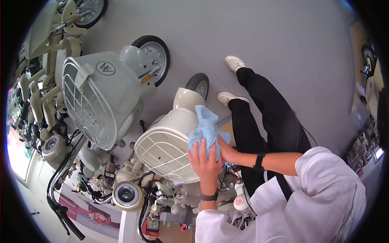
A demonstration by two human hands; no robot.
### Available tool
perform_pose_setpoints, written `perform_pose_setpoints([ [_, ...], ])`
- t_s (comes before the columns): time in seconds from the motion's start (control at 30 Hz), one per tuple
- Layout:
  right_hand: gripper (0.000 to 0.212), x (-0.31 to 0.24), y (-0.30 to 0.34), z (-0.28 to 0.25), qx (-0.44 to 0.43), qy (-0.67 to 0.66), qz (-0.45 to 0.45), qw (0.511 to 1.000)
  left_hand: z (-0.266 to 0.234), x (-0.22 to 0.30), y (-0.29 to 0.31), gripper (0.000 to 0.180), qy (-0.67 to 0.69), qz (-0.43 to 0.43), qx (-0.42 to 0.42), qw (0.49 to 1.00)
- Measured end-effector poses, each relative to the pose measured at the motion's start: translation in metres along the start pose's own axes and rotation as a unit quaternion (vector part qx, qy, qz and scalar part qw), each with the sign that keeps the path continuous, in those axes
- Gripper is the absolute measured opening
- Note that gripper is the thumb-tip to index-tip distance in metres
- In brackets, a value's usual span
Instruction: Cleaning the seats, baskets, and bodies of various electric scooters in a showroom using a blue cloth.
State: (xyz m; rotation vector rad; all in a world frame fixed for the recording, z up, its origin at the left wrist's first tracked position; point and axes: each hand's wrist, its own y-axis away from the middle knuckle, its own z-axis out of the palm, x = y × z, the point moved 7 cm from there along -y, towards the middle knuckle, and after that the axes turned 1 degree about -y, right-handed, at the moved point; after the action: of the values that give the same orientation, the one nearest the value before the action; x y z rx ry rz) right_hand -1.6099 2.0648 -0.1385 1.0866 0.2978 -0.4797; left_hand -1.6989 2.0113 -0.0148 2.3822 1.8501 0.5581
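Note:
A light blue cloth [206,129] is bunched up between my hands at the right side of a cream mesh front basket [164,139] on a scooter. My left hand [204,160] presses its fingers over the front of the cloth. My right hand [227,153] holds the cloth from the right, its fingertips partly hidden behind the folds. The cloth touches or overlaps the basket's edge; which one, I cannot tell. Just beyond the basket are the scooter's cream fender [189,99] and front wheel [198,86]. A round headlight [128,196] sits below the basket.
A second scooter with a larger pale basket [101,95] and front wheel [154,56] stands to the left. More scooters crowd the far left edge. Black handlebars [60,206] reach out at lower left. My shoes [235,63] stand on the grey floor [275,36].

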Motion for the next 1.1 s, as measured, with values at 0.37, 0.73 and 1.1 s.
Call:
perform_pose_setpoints([
  [0.37, 0.056, -0.081, -0.103, 0.019, 0.045, 0.003, -0.059, 0.997, -0.022, -0.061, -0.106, 0.05, 0.024, -0.076, -0.003, 0.997],
  [0.73, 0.058, -0.119, -0.115, 0.02, -0.004, 0.066, -0.157, 0.985, -0.023, -0.1, -0.118, 0.049, 0.047, -0.122, 0.032, 0.991],
  [1.1, 0.057, -0.072, -0.034, -0.027, -0.038, -0.031, 0.019, 0.999, -0.01, -0.011, -0.059, 0.05, 0.031, -0.104, -0.024, 0.994],
])
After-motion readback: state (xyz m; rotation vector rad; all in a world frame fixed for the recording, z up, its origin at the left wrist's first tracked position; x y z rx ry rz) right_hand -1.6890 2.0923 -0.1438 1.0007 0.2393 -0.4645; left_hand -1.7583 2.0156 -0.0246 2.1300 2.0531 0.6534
